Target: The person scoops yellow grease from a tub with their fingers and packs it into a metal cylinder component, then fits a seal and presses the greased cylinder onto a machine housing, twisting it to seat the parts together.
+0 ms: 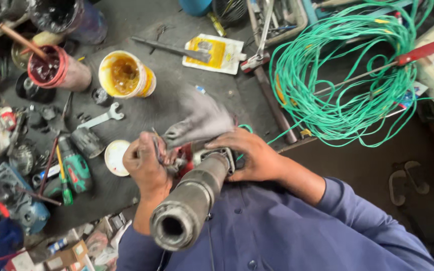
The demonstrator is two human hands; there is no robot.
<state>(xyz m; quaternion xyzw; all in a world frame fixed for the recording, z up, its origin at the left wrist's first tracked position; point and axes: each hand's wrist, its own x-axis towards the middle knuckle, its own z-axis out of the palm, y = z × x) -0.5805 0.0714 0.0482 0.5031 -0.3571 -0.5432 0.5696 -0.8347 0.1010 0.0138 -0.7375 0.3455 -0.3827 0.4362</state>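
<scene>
The right hand point(255, 154) clamps around the grimy grey cylindrical metal tool body point(191, 200); at nine o'clock, the fisted left hand point(145, 165) pinches a grey rag point(197, 123).

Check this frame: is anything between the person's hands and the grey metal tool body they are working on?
Partly. The right hand grips the tool body directly. The left hand presses a grey rag against the tool's front end, so cloth lies between.

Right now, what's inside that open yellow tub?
The yellow tub holds sticky amber grease, smeared up its walls. The bottom is covered by grease. Its white lid lies apart, near the left hand.
</scene>
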